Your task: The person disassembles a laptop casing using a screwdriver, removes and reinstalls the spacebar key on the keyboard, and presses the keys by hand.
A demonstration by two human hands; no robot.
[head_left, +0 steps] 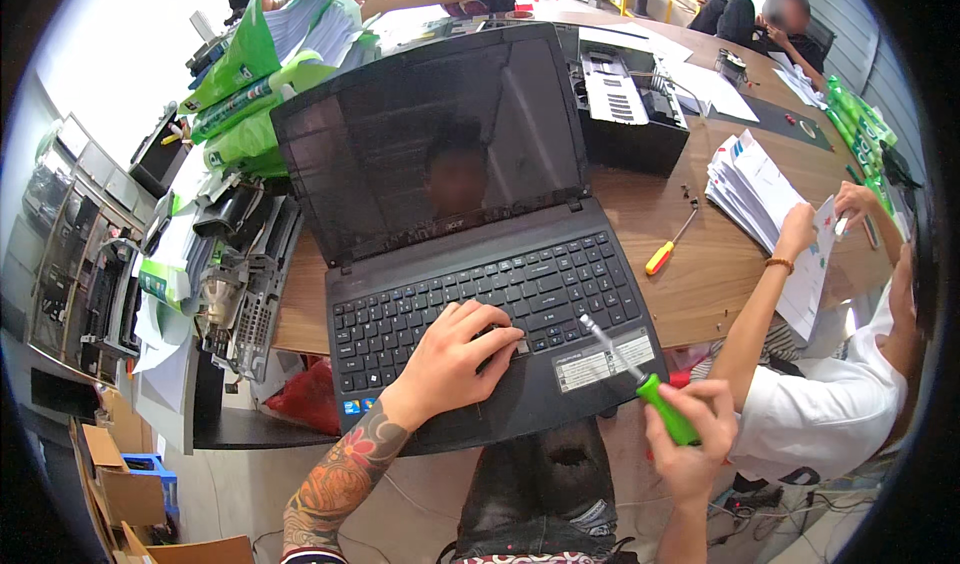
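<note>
A black laptop point(450, 274) stands unfolded before me, with its screen point(430, 144) dark and reflecting a person. My left hand point(455, 359) rests on the lower part of its keyboard point(470, 309), fingers curled together at the keys near the arrow block. Whatever lies under those fingertips is too small to make out. In my right hand point(690, 429) is a screwdriver point(668, 409) with a green handle, its metal shaft pointing up and left over the laptop's palm rest. The tip hovers near the number keys; whether it touches cannot be told.
Right of the laptop lies a yellow-handled screwdriver point(660, 257) among small screws. Behind it stands an opened black device point(630, 114). A co-worker's hands point(795, 232) handle a stack of papers point(750, 189). Disassembled parts point(240, 294) and green packages point(240, 114) crowd the left.
</note>
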